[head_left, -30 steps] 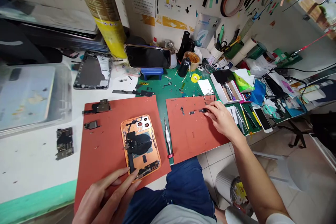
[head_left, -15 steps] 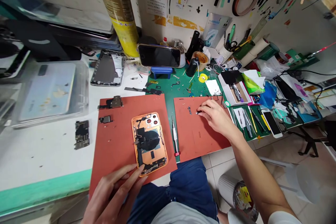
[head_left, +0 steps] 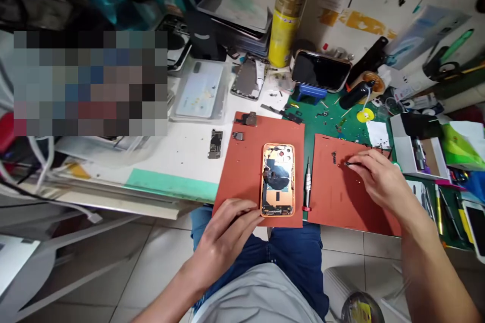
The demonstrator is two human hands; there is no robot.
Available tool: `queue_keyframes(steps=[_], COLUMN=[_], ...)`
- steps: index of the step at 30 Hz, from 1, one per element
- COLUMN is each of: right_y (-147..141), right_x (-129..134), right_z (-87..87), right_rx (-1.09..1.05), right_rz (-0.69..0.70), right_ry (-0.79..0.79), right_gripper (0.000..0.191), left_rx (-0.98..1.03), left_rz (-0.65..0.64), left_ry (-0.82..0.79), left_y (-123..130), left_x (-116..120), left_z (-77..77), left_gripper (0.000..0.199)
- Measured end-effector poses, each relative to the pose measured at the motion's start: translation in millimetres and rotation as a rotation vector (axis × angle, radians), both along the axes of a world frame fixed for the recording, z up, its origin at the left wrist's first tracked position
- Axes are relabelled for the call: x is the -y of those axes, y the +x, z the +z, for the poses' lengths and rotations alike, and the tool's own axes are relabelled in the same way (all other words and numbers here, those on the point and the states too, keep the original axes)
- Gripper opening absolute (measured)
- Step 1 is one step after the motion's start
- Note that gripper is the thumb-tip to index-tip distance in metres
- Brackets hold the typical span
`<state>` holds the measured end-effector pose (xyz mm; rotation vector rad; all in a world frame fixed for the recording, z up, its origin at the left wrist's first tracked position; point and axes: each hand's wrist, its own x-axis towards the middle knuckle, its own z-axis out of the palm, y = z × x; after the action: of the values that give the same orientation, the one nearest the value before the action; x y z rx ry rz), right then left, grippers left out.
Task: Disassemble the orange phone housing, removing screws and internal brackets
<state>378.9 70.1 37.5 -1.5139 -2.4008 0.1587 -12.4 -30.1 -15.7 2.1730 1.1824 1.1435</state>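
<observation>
An orange phone back housing lies on the left red mat, with dark parts inside and camera openings at its top. My left hand has its fingers stretched out, the tips at the housing's lower left corner. Over the right red mat, my right hand pinches a small dark part low above or on the surface; contact with the mat I cannot tell. A little dark strip-like component lies just left of those fingertips. Between the mats rests a silver screwdriver with a red end.
A camera module and a smaller module lie on the left mat's upper corner. Left of it is a circuit board. A phone on a blue stand and a yellow spray can stand behind. Tools and a white box are at right.
My view has swung left, so the bench appears further right. The right hand still pinches the small part; the left hand's fingertips remain at the housing's lower corner.
</observation>
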Motion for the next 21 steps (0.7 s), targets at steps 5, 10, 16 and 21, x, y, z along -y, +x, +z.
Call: queue_keyframes(steps=[5, 10, 16, 21], right_y=[-89.4, -156.9, -166.6, -172.4], right_x=[46.6, 77.0, 77.0, 74.8], right_z=[23.2, 12.3, 2.3, 6.3], right_rx=[-0.169, -0.141, -0.025, -0.009], right_rz=[0.129, 0.199, 0.213, 0.219], right_ry=[-0.044, -0.175, -0.166, -0.154], right_gripper=[0.017, 0.032, 0.040, 0.036], left_rx=[0.048, 0.065, 0.101, 0.104], left_rz=[-0.029, -0.046, -0.044, -0.054], left_ry=[-0.011, 0.008, 0.030, -0.001], left_y=[1.2, 0.9, 1.3, 0.0], left_x=[0.4, 2.2, 0.7, 2.6], left_z=[-3.7, -8.6, -11.3, -14.5], left_gripper=[0.029, 0.034, 0.032, 0.032])
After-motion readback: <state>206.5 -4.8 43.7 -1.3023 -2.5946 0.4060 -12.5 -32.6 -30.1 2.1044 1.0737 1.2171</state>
